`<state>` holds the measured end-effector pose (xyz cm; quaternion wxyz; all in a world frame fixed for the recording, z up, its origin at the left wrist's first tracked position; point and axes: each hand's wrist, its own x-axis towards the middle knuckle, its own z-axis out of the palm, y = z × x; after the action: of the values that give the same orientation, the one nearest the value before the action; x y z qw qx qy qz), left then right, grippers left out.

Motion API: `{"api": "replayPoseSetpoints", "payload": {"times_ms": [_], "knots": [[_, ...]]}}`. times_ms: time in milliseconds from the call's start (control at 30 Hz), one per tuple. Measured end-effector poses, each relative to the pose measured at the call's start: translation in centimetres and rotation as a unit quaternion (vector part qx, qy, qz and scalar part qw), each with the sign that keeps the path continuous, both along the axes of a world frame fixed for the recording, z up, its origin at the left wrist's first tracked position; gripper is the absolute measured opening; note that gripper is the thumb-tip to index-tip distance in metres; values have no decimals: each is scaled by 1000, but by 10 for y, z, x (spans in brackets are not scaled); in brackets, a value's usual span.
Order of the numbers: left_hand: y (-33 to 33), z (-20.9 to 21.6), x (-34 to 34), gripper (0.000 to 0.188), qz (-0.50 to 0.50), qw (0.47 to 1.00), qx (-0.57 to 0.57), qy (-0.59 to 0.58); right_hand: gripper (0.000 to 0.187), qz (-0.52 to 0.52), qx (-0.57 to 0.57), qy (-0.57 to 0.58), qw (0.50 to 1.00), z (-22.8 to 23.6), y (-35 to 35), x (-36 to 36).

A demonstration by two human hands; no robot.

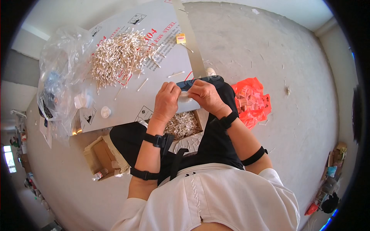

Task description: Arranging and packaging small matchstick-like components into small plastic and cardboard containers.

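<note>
My left hand (167, 101) and my right hand (206, 96) meet at the table's near edge, fingers pinched. Between them is a small translucent plastic container (184, 97), gripped from both sides; the fingers hide part of it. Just below, a cardboard box (199, 122) full of cotton swabs (180, 125) sits between my legs. Beyond my left hand, a large heap of cotton swabs (119, 57) lies on the steel-topped table (165, 67). A few single swabs, such as a loose swab (142, 84), lie nearer my hands. A small white round tub (105, 112) stands at the table's left front.
A big clear plastic bag (63, 57) hangs over the table's left side. A small yellow box (180, 38) lies near the right edge. On the floor are a red bag of small packs (250, 102), an open carton (102, 154) and scattered swabs.
</note>
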<state>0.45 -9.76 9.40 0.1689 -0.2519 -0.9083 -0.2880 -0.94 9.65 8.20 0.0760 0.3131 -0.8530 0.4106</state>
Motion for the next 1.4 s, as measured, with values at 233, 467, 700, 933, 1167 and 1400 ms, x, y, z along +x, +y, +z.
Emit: {"api": "replayPoseSetpoints", "payload": {"times_ms": [233, 467, 700, 933, 1167, 1400], "knots": [[-2, -13, 2, 8, 13, 999, -18, -25, 22, -89, -185, -189, 960, -25, -8, 0], [-2, -17, 3, 10, 17, 999, 9, -36, 8, -121, -365, -379, 842, -24, -11, 5], [4, -13, 3, 22, 9, 998, 46, -44, 9, -215, -172, -215, 937, -32, -21, 6], [-1, -11, 7, 21, -6, 1000, -4, 16, 5, -181, -306, -348, 867, -25, -13, 3], [1, -2, 8, 34, -34, 997, -65, 12, 8, -171, -325, -358, 859, -32, -10, 4], [0, -4, 2, 38, -50, 998, -50, -3, 7, -153, -350, -363, 850, -30, -12, 5]]}}
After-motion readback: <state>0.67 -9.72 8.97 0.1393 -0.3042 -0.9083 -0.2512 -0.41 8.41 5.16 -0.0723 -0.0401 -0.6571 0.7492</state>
